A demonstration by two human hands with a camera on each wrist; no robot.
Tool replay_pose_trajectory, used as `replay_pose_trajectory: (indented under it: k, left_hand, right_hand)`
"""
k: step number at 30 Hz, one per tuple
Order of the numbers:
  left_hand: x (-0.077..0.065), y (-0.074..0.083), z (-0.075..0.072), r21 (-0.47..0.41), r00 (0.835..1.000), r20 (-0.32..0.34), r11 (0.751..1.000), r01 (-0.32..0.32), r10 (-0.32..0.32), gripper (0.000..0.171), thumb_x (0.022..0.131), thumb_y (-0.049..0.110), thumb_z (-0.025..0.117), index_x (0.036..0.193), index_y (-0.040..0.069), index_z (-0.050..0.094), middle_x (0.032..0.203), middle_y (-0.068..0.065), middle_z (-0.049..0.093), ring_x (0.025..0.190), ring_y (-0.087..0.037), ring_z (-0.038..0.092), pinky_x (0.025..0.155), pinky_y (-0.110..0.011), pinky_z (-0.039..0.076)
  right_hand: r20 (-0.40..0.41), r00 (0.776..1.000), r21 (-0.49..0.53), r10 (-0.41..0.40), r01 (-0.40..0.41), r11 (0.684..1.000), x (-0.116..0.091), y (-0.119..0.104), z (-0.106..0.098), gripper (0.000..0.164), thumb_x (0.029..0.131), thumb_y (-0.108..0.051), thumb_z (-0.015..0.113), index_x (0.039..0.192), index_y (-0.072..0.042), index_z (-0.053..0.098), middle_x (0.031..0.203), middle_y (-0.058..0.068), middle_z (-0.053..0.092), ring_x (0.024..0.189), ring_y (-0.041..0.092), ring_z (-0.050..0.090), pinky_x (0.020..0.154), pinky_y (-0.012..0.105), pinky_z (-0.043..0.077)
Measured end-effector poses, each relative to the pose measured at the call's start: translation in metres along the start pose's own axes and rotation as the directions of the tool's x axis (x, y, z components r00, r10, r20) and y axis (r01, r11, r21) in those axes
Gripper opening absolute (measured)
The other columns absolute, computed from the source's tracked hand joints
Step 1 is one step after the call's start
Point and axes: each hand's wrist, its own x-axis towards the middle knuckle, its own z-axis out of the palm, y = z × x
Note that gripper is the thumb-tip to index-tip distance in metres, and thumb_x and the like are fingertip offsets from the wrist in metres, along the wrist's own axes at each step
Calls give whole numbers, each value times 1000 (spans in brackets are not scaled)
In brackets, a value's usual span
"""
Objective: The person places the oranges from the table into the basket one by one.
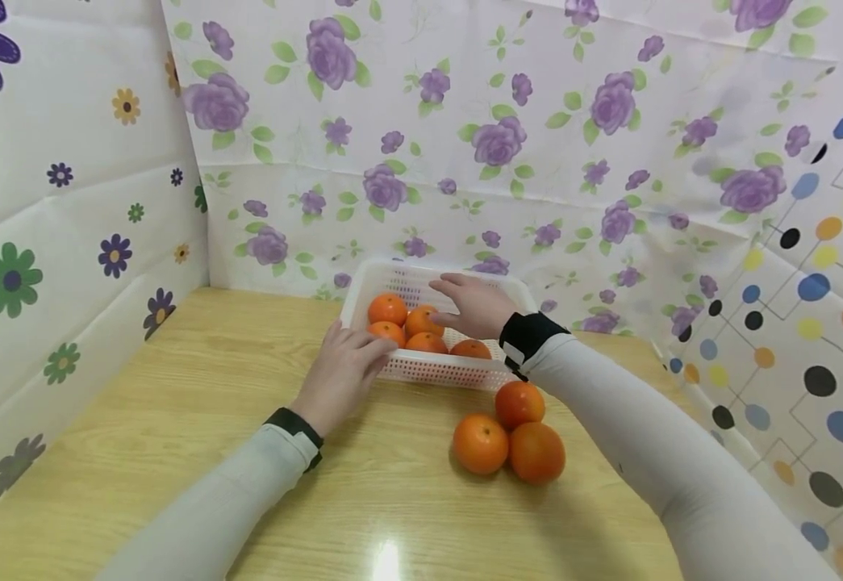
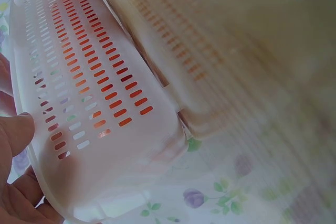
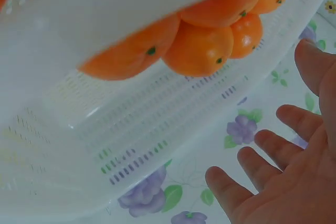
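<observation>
A white perforated plastic basket stands near the back wall with several oranges inside. My left hand grips its front left corner. Up close in the left wrist view, the thumb lies against the slotted wall and the fingers bend around the end of the rim. Over the right part of the basket is my right hand, fingers spread and holding nothing. The right wrist view shows that hand apart from the oranges, which lie together toward one side of the basket.
Three more oranges sit in a cluster on the wooden table, in front of the basket's right side and beside the right forearm. A flowered cloth hangs close behind the basket. Patterned cloths also bound the left and right sides.
</observation>
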Motion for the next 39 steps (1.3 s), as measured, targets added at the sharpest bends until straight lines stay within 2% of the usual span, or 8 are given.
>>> replay_pose_trajectory:
  k: [9, 21, 27, 34, 39]
  left_hand:
    - [0, -1, 1, -11, 1000, -13, 1000, -4, 3, 24, 105, 16, 79, 128, 19, 81, 120, -4, 78, 122, -32, 68, 131, -67, 23]
    - [1, -3, 3, -15, 1000, -19, 1000, -8, 8, 22, 105, 17, 79, 127, 18, 81, 119, -4, 78, 119, -32, 68, 132, -66, 22]
    - [1, -3, 1, -18, 1000, -21, 1000, -12, 12, 22, 105, 17, 79, 127, 18, 81, 118, -5, 78, 118, -33, 68, 132, -66, 22]
    - [1, -4, 1, -22, 1000, -20, 1000, -6, 6, 22, 104, 16, 80, 126, 18, 81, 117, -4, 77, 117, -33, 68, 131, -67, 23]
    - [1, -4, 2, -19, 999, -28, 1000, -25, 25, 21, 104, 15, 80, 125, 16, 81, 116, -5, 78, 116, -34, 68, 130, -68, 25]
  right_hand:
    - [-40, 998, 48, -54, 56, 997, -27, -9, -8, 72, 110, -43, 70, 168, -9, 46, 176, 19, 36, 159, 41, 39, 124, 55, 43]
    - [-90, 990, 47, -106, 111, 993, -66, -8, -13, 70, 110, -43, 71, 167, -9, 48, 174, 18, 39, 160, 39, 38, 127, 55, 39]
    - [-130, 983, 68, -129, 139, 988, -89, -13, -14, 70, 108, -40, 74, 165, -8, 50, 171, 18, 43, 157, 40, 42, 125, 57, 41]
    - [-107, 988, 82, -112, 121, 989, -113, -15, -10, 70, 109, -48, 69, 167, -13, 49, 173, 12, 42, 159, 36, 41, 125, 56, 42]
    - [-116, 986, 76, -119, 128, 989, -132, -14, -3, 70, 109, -49, 69, 166, -13, 51, 172, 12, 44, 157, 35, 44, 122, 55, 46]
